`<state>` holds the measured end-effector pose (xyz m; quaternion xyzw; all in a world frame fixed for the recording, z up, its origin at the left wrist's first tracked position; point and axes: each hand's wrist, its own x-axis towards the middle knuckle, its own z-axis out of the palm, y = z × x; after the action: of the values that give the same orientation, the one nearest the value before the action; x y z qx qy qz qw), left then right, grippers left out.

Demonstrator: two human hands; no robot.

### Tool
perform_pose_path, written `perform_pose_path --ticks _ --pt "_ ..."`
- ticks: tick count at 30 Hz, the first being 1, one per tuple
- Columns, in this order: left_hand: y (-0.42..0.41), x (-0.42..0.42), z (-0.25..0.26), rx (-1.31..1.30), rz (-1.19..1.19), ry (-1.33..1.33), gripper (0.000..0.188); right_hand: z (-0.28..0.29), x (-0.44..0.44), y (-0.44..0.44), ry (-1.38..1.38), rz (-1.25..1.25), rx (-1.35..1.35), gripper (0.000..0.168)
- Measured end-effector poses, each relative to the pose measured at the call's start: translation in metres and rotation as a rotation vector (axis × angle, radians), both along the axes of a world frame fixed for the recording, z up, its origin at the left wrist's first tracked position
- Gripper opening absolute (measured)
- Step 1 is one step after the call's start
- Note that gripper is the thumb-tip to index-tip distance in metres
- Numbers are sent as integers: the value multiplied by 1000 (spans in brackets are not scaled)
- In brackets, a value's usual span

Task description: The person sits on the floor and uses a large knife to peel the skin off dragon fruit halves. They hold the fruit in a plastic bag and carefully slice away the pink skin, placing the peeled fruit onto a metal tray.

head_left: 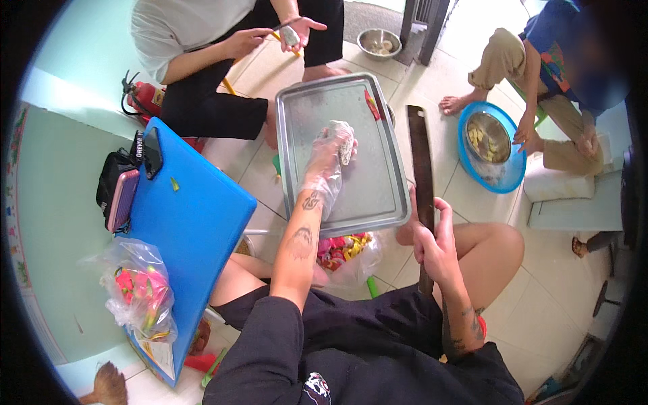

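My left hand point(329, 157), in a clear plastic glove, grips a piece of white, dark-speckled dragon fruit point(346, 147) above a metal tray point(362, 202). My bare right hand point(436, 248) holds a long, wide dark-bladed knife point(421, 162) upright in the picture, to the right of the tray; part of its grip is hidden by the fingers. A strip of red peel point(371, 105) lies in the tray's far right corner. Below the tray's near edge, a clear plastic bag point(362, 266) holds red and yellow peels.
A blue table point(202, 202) at left bears a phone point(152, 153), a pink case point(122, 200) and bagged dragon fruit point(144, 293). One person across holds a knife and pale fruit. Another sits by a blue basin point(514, 179). A steel bowl point(378, 55) stands on the floor.
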<state>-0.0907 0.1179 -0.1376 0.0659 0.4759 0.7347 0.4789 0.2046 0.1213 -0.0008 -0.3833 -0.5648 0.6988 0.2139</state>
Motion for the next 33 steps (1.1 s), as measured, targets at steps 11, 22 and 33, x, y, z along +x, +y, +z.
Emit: perform_pose_path --ticks 11,22,33 --pt "-63 65 69 526 268 -547 43 -1 -17 -16 -149 229 -23 40" --pt "-90 71 107 608 148 -550 63 35 -43 -45 -208 270 124 18" --pt "-97 95 125 475 291 -221 49 26 -40 -63 -204 388 410 20"
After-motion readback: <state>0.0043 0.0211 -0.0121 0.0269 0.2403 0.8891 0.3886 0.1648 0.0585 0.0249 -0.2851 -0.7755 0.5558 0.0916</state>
